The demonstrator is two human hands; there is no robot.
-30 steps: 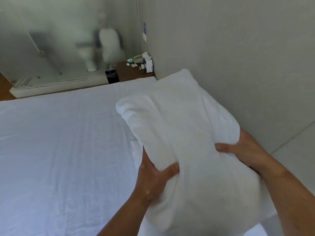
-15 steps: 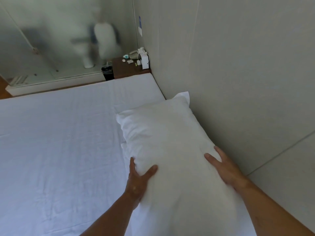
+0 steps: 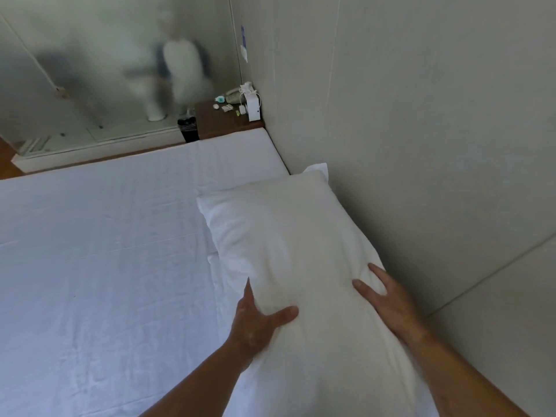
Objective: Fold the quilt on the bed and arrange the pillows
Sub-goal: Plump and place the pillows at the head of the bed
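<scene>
A white pillow (image 3: 288, 242) lies on the white bed sheet (image 3: 96, 266), along the wall at the right. My left hand (image 3: 255, 320) is at the pillow's left side, thumb on top and fingers tucked along its edge. My right hand (image 3: 388, 299) rests flat on the pillow's right side next to the wall, fingers straight. A second layer of white fabric shows under the pillow's left edge. No quilt is in view.
The pale wall (image 3: 421, 130) runs close along the right of the bed. A brown bedside table (image 3: 222, 121) with a phone, a white box and small items stands at the far corner. Beside it sits a black bin (image 3: 187, 129), with a frosted glass partition behind.
The pillow came down from being held up in both hands to lying against the wall. My right hand went from gripping it to lying flat on it.
</scene>
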